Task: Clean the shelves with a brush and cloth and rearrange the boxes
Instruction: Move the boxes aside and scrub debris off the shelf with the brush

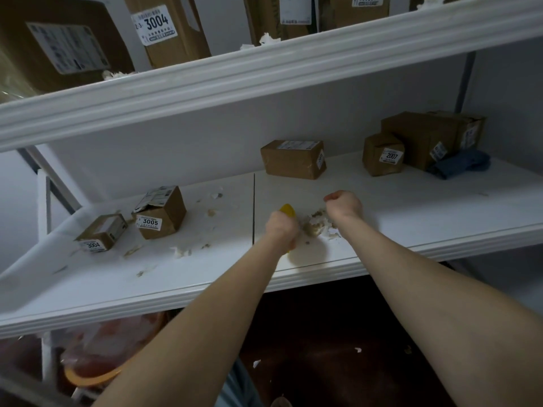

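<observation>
Yellow brush (287, 211) is gripped tight in my left hand (282, 227); my right hand (343, 205) is a fist that looks empty. Crumbs (318, 226) litter the shelf (411, 218); boxes (293, 160) and blue cloth (461, 167) wait.

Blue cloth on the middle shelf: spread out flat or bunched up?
Bunched up. The blue cloth lies in a crumpled heap against the cardboard boxes at the right end of the shelf.
</observation>
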Available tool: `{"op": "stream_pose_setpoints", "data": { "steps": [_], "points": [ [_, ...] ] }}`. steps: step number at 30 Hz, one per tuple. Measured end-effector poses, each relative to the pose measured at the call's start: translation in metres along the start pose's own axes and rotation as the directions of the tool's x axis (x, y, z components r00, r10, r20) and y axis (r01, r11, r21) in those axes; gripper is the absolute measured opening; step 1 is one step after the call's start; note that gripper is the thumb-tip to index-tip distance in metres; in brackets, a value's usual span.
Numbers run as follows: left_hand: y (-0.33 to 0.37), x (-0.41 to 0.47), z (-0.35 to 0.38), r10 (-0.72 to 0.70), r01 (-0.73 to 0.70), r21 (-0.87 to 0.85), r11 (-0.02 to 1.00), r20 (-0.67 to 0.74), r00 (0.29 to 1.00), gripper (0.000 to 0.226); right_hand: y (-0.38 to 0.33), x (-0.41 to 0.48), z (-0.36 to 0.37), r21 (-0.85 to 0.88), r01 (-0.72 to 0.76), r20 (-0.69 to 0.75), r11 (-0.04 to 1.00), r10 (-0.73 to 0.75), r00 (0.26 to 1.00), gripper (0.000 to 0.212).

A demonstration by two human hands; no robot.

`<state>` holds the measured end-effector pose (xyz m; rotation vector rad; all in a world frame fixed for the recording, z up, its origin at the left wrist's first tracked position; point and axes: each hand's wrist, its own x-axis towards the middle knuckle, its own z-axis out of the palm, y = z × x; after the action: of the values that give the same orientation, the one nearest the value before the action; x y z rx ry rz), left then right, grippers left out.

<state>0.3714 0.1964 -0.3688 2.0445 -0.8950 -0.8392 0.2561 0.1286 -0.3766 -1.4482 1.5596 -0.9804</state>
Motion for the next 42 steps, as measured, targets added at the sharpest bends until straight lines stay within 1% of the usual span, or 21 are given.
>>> {"op": "stream_pose_setpoints", "data": {
  "steps": [2,3,4,5,8,11,13,16,19,20,21,23,25,27,30,33,35,36,37,40,42],
  "points": [
    [0.007,0.001,0.010,0.002,0.001,-0.059,0.998,0.047,0.999,0.027,0.002,0.001,-0.001,-0.001,-0.001,-0.016,1.000,0.001,1.000,0.028],
    [0.010,0.003,0.010,0.009,-0.004,-0.089,0.996,0.062,0.998,0.020,0.002,0.002,-0.002,-0.001,0.002,-0.019,1.000,-0.002,1.000,0.027],
    [0.011,0.006,0.007,0.023,-0.015,-0.116,0.993,0.064,0.998,0.012,0.002,0.004,-0.003,-0.002,0.003,-0.022,1.000,-0.003,1.000,0.027],
    [0.012,0.011,0.003,0.038,-0.031,-0.129,0.991,0.053,0.998,0.011,0.003,0.006,-0.005,-0.002,0.001,-0.028,1.000,-0.001,1.000,0.027],
    [0.009,0.030,-0.016,0.043,-0.047,-0.105,0.993,-0.033,0.999,0.029,0.005,0.013,-0.012,-0.016,-0.006,-0.036,1.000,0.006,0.999,0.027],
    [0.006,0.041,-0.028,0.026,-0.029,-0.051,0.998,-0.065,0.998,0.031,0.009,0.018,-0.014,-0.036,-0.015,-0.044,0.999,0.013,0.999,0.028],
    [0.010,0.039,-0.022,0.027,-0.026,0.005,1.000,-0.020,0.999,0.033,0.011,0.021,-0.013,-0.050,-0.018,-0.046,0.999,0.016,0.999,0.027],
    [0.021,0.032,-0.009,0.038,-0.045,0.076,0.996,0.089,0.995,0.031,0.013,0.024,-0.009,-0.077,-0.017,-0.032,0.997,0.014,0.999,0.026],
    [0.027,0.034,-0.011,0.027,-0.034,0.036,0.999,0.186,0.982,0.032,0.013,0.026,-0.005,-0.080,-0.012,-0.035,0.997,0.009,0.999,0.026],
    [0.027,0.037,-0.014,0.039,-0.043,0.017,0.999,0.195,0.980,0.034,0.013,0.027,-0.005,-0.076,-0.009,-0.035,0.997,0.006,0.999,0.027],
    [0.027,0.041,-0.017,0.063,-0.064,0.004,0.998,0.180,0.982,0.035,0.012,0.028,-0.005,-0.074,-0.005,-0.035,0.997,0.003,0.999,0.026],
    [0.028,0.046,-0.023,0.123,-0.124,0.005,0.992,0.102,0.987,0.033,0.011,0.030,-0.005,-0.075,0.002,-0.031,0.997,-0.004,0.999,0.026],
    [0.030,0.052,-0.024,0.159,-0.161,0.078,0.984,0.036,0.987,0.034,0.011,0.033,-0.008,-0.084,-0.002,-0.032,0.996,-0.001,0.999,0.026],
    [0.030,0.057,-0.022,0.155,-0.157,0.178,0.971,0.027,0.988,0.033,0.013,0.037,-0.010,-0.092,-0.005,-0.030,0.996,0.002,1.000,0.027],
    [0.033,0.055,-0.012,0.142,-0.161,0.160,0.974,0.126,0.982,0.020,0.015,0.042,-0.010,-0.138,-0.006,-0.031,0.990,0.001,1.000,0.028],
    [0.038,0.050,-0.007,0.147,-0.196,0.167,0.966,0.270,0.952,0.019,0.016,0.044,-0.007,-0.174,-0.018,-0.028,0.985,0.013,1.000,0.029],
    [0.042,0.049,-0.009,0.162,-0.221,0.148,0.964,0.332,0.929,0.012,0.015,0.044,-0.006,-0.157,-0.018,-0.032,0.987,0.013,0.999,0.029],
    [0.043,0.050,-0.009,0.191,-0.250,0.146,0.957,0.328,0.925,0.011,0.015,0.044,-0.006,-0.152,-0.015,-0.032,0.988,0.010,0.999,0.028],
    [0.043,0.054,-0.009,0.233,-0.286,0.154,0.946,0.292,0.927,0.013,0.014,0.045,-0.007,-0.153,-0.012,-0.031,0.988,0.008,0.999,0.029],
    [0.046,0.068,-0.006,0.365,-0.391,0.215,0.895,0.152,0.918,0.032,0.015,0.050,-0.012,-0.154,-0.021,-0.062,0.988,0.012,0.998,0.029],
    [0.049,0.077,-0.001,0.391,-0.408,0.279,0.869,0.118,0.913,0.038,0.017,0.053,-0.015,-0.141,-0.035,-0.066,0.989,0.026,0.997,0.029]
  ]
}}
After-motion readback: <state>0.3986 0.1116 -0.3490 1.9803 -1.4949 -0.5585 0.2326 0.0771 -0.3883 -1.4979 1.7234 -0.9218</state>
